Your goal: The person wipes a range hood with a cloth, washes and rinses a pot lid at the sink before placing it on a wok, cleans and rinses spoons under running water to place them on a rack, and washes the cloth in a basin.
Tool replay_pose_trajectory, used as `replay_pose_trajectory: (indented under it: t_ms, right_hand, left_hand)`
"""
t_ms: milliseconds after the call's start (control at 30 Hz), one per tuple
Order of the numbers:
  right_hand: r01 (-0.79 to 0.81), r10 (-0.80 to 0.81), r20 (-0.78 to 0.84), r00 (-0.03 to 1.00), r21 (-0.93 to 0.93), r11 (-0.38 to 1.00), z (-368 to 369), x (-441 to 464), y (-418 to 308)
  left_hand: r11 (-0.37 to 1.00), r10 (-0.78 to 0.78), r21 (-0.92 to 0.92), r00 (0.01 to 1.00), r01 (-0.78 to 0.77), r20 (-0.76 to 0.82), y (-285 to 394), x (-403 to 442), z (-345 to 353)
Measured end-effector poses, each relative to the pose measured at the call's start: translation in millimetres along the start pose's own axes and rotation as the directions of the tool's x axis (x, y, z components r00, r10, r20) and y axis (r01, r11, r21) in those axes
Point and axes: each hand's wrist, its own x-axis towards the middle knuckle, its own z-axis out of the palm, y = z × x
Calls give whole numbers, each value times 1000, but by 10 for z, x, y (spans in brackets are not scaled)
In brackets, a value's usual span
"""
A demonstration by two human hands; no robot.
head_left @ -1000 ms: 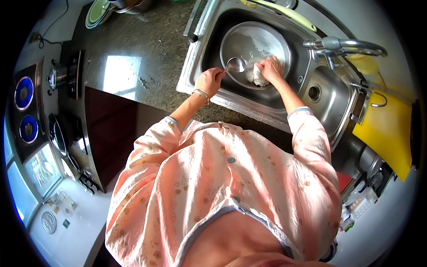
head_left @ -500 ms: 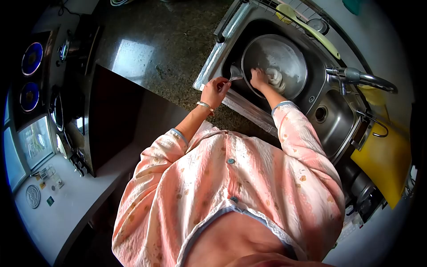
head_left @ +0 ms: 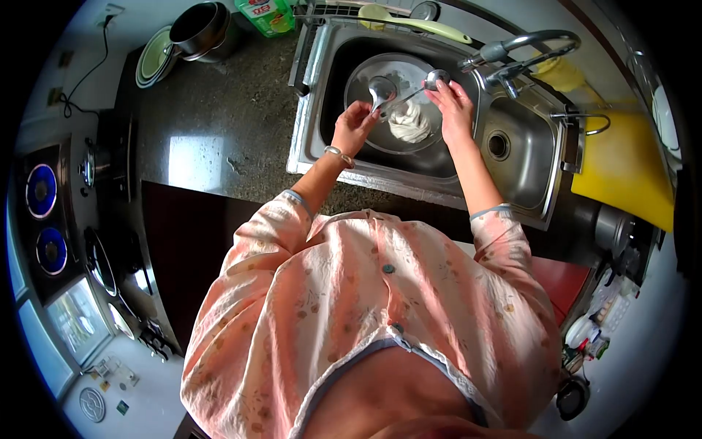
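Note:
My left hand [head_left: 355,126] is closed on the handle end of a metal spoon [head_left: 381,88], whose bowl points up over the basin. A second spoon [head_left: 437,77] spans the gap between my hands. Its thin handle runs toward my left fingers, and the fingertips of my right hand [head_left: 455,110] hold it at the bowl. Under both spoons, a round metal basin [head_left: 356,73] with water stands in the larger sink bowl. A crumpled white cloth [head_left: 409,123] lies inside it, apart from my hands.
The tap [head_left: 504,53] arches over the small sink bowl [head_left: 530,164] on the right. A pale green ladle [head_left: 431,27] lies along the sink's back edge. Stacked pots [head_left: 199,33] and a green bottle [head_left: 269,16] stand at the back left. A yellow sheet [head_left: 625,168] hangs at right.
My right hand has come up out of the basin, away from the cloth, and now holds a spoon's bowl end. The whole view has turned, bringing pots and bottle into sight.

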Motion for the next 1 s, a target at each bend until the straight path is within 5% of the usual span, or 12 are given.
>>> replay_pose_trajectory:
  t_ms: [200,333,400,467,533,633,700,733,800,833,900,1000]
  right_hand:
    - [-158,176,-66,982,214,964,22,-95,-22]
    - [-291,283,69,957,261,920,26,-122,40]
    - [-315,291,130,948,236,919,55,-112,89]
    - [-382,372,88,924,150,912,7,-88,248]
    - [-381,398,111,911,-145,913,8,-111,140]
    - [73,-153,-96,984,-563,823,-385,132,126]
    - [225,-570,-227,790,-758,613,-989,528,-117]
    - [207,-589,-388,709,-685,699,-1092,633,-380]
    - [82,-884,-240,402,-952,295,-1343,874,-713]
    - [83,-887,-239,394,-952,294,-1392,969,-863]
    - [149,-478,-172,861,-815,561,-1486,1065,-1047]
    - [158,-421,-69,905,-863,480,-1598,1096,-1065]
  left_hand:
    - [991,23,132,994,-37,105,121,343,297]
    - [986,-32,164,974,-5,224,320,313,329]
    - [966,-258,81,943,246,208,403,258,312]
    - [970,-242,69,942,232,233,308,238,268]
    - [945,-326,61,916,321,232,257,207,201]
    - [936,-352,54,917,349,188,233,170,146]
    - [935,-350,16,915,354,201,265,167,130]
    - [934,-352,15,915,356,197,254,165,131]
    - [927,-332,-89,906,365,264,224,198,189]
    - [928,-326,-89,906,361,270,189,245,238]
    - [911,-354,-108,890,397,286,147,283,336]
    - [898,-371,-125,880,422,298,154,321,468]
